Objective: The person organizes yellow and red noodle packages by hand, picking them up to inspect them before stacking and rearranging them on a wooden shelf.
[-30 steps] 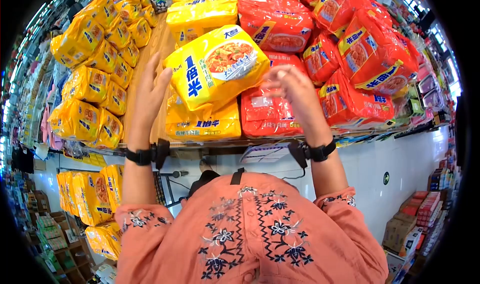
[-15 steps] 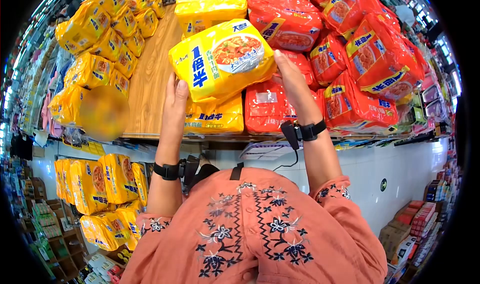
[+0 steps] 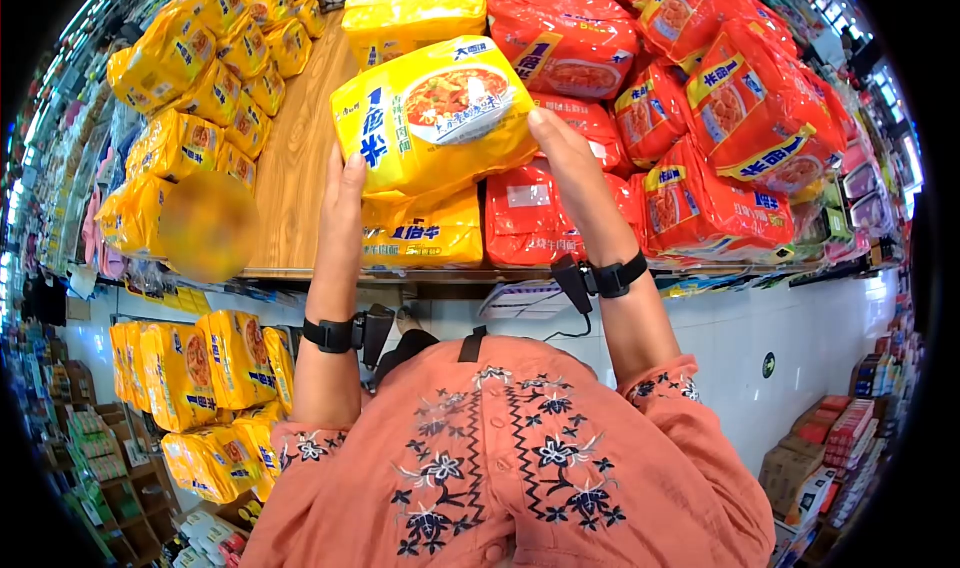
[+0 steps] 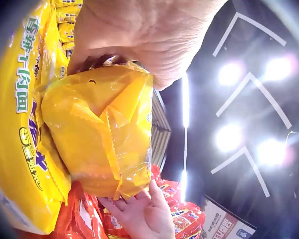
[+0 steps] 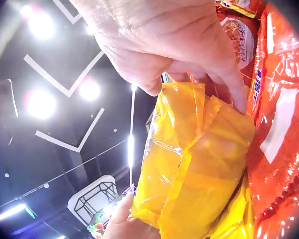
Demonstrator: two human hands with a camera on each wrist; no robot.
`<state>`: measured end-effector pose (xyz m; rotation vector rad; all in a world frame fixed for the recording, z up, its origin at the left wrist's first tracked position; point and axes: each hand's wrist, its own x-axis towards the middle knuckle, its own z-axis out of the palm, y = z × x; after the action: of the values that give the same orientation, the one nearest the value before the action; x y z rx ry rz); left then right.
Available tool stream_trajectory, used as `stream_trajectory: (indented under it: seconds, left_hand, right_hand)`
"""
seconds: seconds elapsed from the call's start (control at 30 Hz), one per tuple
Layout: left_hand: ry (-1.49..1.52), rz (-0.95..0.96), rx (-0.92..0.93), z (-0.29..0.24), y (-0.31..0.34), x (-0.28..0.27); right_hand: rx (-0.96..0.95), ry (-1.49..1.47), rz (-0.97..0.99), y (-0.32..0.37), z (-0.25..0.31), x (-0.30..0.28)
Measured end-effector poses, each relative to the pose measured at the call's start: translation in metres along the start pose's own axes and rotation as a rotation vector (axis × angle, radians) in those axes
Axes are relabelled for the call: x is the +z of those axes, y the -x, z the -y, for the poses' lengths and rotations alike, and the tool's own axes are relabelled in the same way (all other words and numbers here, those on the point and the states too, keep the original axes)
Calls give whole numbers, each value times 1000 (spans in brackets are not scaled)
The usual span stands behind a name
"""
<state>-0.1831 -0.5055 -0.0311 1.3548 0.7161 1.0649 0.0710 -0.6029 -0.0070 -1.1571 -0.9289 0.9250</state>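
A yellow multipack of instant noodles (image 3: 400, 173), with a noodle bowl printed on its front, is held between both hands in the head view. It sits tilted over another yellow noodle pack (image 3: 425, 238) at the table's front edge. My left hand (image 3: 344, 193) grips its left end, thumb up along the side. On the opposite end, my right hand (image 3: 572, 158) holds with the thumb at the front corner. The wrist views show the folded, sealed ends of the pack (image 4: 84, 134) (image 5: 189, 164), with fingers partly hidden behind it.
Red noodle packs (image 3: 715, 203) are piled right of the held pack, and more yellow packs (image 3: 415, 30) stand behind it. Stacked yellow packs (image 3: 170, 153) line the left of the wooden table (image 3: 300, 168). Lower left, further yellow packs (image 3: 185, 368) stand below table height.
A second ago both hands were spread apart beside the pack. They have closed in on its two ends and now hold it; since half a second ago it has shifted slightly left in view.
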Motion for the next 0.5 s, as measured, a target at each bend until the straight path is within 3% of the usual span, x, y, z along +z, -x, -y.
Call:
stream_trajectory:
  seconds: [0.5]
  left_hand:
    - [-69,0,-20,-3,-8,0]
  right_hand:
    - [3,58,6,-10,-13,-8]
